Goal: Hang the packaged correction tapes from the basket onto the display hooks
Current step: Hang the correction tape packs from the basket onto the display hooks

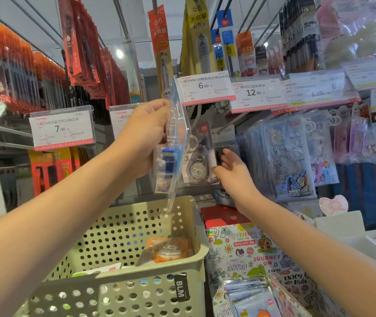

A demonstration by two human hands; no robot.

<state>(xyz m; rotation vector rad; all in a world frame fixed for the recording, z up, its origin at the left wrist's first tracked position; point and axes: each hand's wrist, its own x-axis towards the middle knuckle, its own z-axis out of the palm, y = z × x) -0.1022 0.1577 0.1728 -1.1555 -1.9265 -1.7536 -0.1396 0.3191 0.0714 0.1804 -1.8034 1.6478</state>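
Presently a correction tape pack is being brought up to its hook.

From the pale green perforated plastic basket (123,245), where an orange-carded pack (168,249) is left, a clear blister pack with a blue correction tape (171,143) is held up, gripped by the left hand (145,133); its hang hole is best lined up squarely with the hook end before it is slid on. The grey hanging packs (202,161) are steadied by the right hand (230,170), fingers relaxed. The hook tip is hidden behind the price labels, and the hang hole cannot be made out.
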